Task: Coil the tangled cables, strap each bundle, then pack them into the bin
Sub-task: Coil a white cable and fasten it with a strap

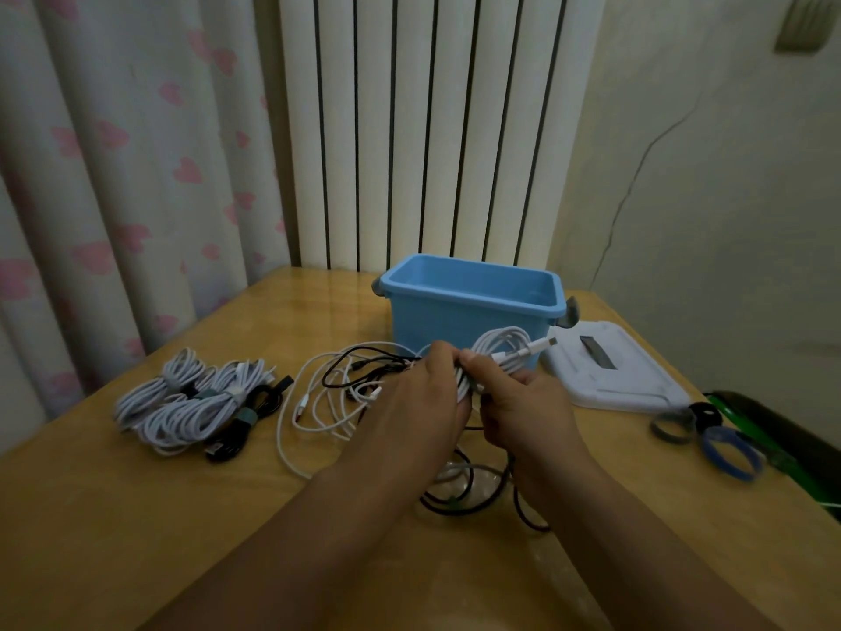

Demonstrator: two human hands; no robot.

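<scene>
A coiled white cable [503, 346] is held above the table in front of the blue bin [473, 307]. My left hand [418, 398] grips the coil's near side and my right hand [519, 403] pinches it where a grey strap wraps it. Its plug end sticks out toward the right. Loose white and black tangled cables [336, 393] lie on the table left of and under my hands. Several strapped bundles [191, 403] lie at the left. The inside of the bin shows nothing in it.
A white bin lid [614, 380] lies right of the bin. Grey, black and blue strap rolls [710, 434] sit near the table's right edge [773, 462]. A curtain and a radiator stand behind the wooden table [136, 516].
</scene>
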